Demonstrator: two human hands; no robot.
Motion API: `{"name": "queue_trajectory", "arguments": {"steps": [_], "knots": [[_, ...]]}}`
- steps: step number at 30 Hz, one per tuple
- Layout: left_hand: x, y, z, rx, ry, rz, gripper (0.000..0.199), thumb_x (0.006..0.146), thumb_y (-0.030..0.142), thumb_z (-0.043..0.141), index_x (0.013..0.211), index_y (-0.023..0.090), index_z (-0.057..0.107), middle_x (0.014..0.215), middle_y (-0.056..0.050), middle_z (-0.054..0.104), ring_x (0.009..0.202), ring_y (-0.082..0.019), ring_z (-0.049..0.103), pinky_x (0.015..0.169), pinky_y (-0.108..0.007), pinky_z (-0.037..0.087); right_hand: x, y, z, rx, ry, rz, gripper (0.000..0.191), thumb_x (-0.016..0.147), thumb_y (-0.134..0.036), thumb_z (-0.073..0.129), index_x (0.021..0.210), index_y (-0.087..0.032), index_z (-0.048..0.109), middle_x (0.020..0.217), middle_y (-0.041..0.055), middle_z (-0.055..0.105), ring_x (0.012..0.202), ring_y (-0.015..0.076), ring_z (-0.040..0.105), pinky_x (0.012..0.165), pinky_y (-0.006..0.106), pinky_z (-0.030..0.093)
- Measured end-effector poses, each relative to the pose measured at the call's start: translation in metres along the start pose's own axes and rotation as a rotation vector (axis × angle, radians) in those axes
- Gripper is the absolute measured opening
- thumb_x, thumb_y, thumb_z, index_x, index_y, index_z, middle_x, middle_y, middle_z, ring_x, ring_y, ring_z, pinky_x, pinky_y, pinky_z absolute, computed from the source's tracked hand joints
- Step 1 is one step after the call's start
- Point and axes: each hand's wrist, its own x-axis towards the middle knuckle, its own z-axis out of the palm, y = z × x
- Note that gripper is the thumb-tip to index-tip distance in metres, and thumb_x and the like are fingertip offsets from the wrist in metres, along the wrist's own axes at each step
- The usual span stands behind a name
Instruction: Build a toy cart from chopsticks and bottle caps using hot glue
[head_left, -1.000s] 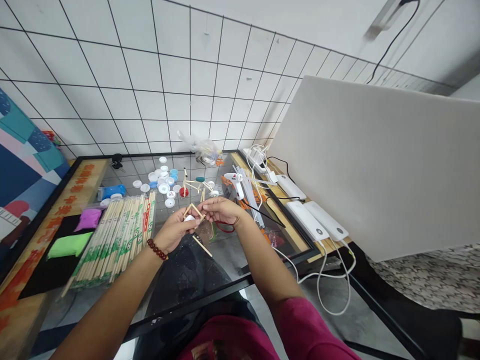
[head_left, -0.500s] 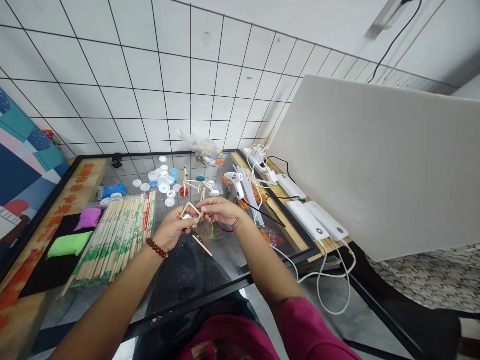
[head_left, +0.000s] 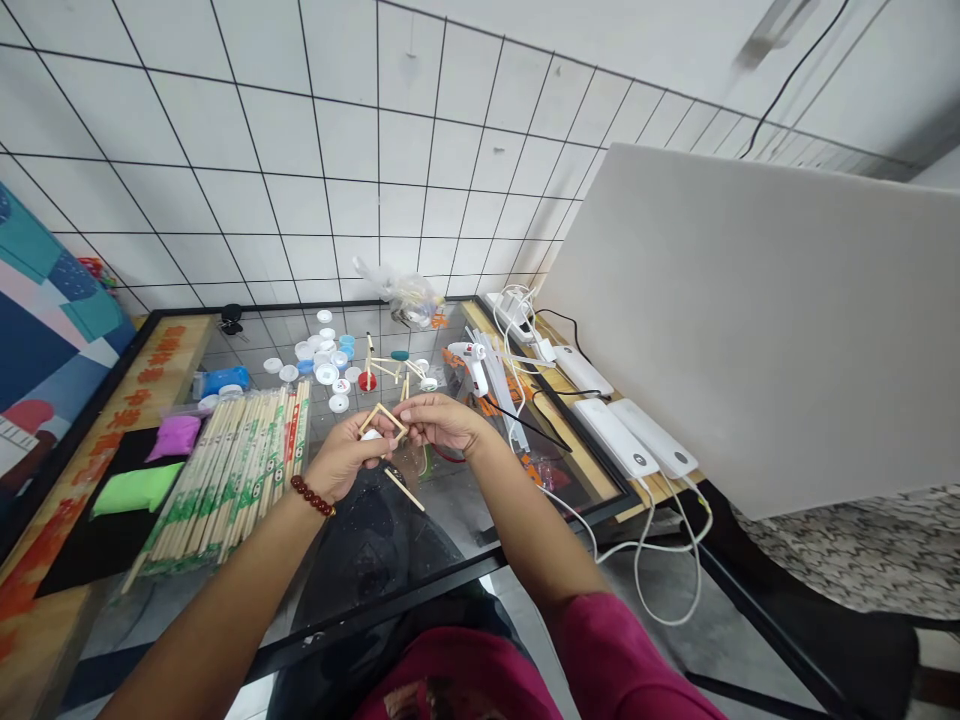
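At the far left of the glass-topped bench (head_left: 390, 555), a bright green, pillow-shaped packet (head_left: 137, 490) and a smaller purple one (head_left: 174, 438) lie on a flat black sheet (head_left: 82, 550). Beside them spreads a broad bundle of pale wooden chopsticks in shiny clear sleeves printed green (head_left: 225, 480), and beyond its far end sits a blue packet (head_left: 223, 381). Round white and pale blue plastic bottle caps (head_left: 326, 373) cluster loosely next.

The left hand (head_left: 345, 453), with glossy dark-red round beads (head_left: 312, 497) at its wrist, has its grip closed on a small four-sided frame of pale, straight-edged wooden sticks (head_left: 394, 419), held above the bench; a white piece (head_left: 372, 435) shows beside the thumb. Over the last second the frame has tilted from a slanted, bent outline into a clearer diamond, while both hands have barely shifted. That suggests fine adjustment of the joined sticks; the thumb hides its lower corner.

Nearer the body, one slim bare wooden stick (head_left: 405, 491) lies loose. The right hand (head_left: 442, 420) has its fingertips drawn together at the frame's right side, apparently pinching it. Further right rest a white plastic glue gun (head_left: 474, 368) and smooth, translucent glue sticks (head_left: 502, 390).
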Motion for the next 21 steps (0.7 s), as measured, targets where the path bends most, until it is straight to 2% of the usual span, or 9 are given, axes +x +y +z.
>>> {"name": "queue_trajectory", "arguments": {"steps": [6, 14, 21], "knots": [[-0.0008, 0.0012, 0.0026, 0.04, 0.017, -0.006, 0.031, 0.053, 0.02, 0.087, 0.072, 0.016, 0.064, 0.068, 0.002, 0.058, 0.055, -0.009, 0.053, 0.042, -0.019, 0.03, 0.0007, 0.0015, 0.0025, -0.075, 0.057, -0.022, 0.028, 0.059, -0.023, 0.087, 0.081, -0.013, 0.074, 0.064, -0.0012, 0.068, 0.051, 0.005, 0.055, 0.051, 0.016, 0.044], [-0.0006, 0.0021, 0.0042, 0.03, 0.064, -0.014, 0.034, 0.05, 0.02, 0.088, 0.075, 0.016, 0.065, 0.065, 0.002, 0.059, 0.055, -0.01, 0.054, 0.042, -0.019, 0.031, 0.0035, 0.0016, -0.0016, -0.045, 0.092, -0.048, 0.029, 0.057, -0.024, 0.089, 0.079, -0.013, 0.073, 0.061, -0.0025, 0.067, 0.05, 0.0053, 0.055, 0.053, 0.018, 0.046], [0.0003, -0.0013, 0.0037, -0.002, 0.103, 0.002, 0.034, 0.051, 0.023, 0.087, 0.075, 0.016, 0.063, 0.063, 0.002, 0.059, 0.055, -0.01, 0.055, 0.044, -0.02, 0.033, 0.0045, 0.0019, -0.0019, -0.031, 0.122, -0.081, 0.03, 0.055, -0.027, 0.092, 0.074, -0.012, 0.074, 0.06, -0.0012, 0.067, 0.051, 0.0053, 0.054, 0.053, 0.018, 0.043]]}}
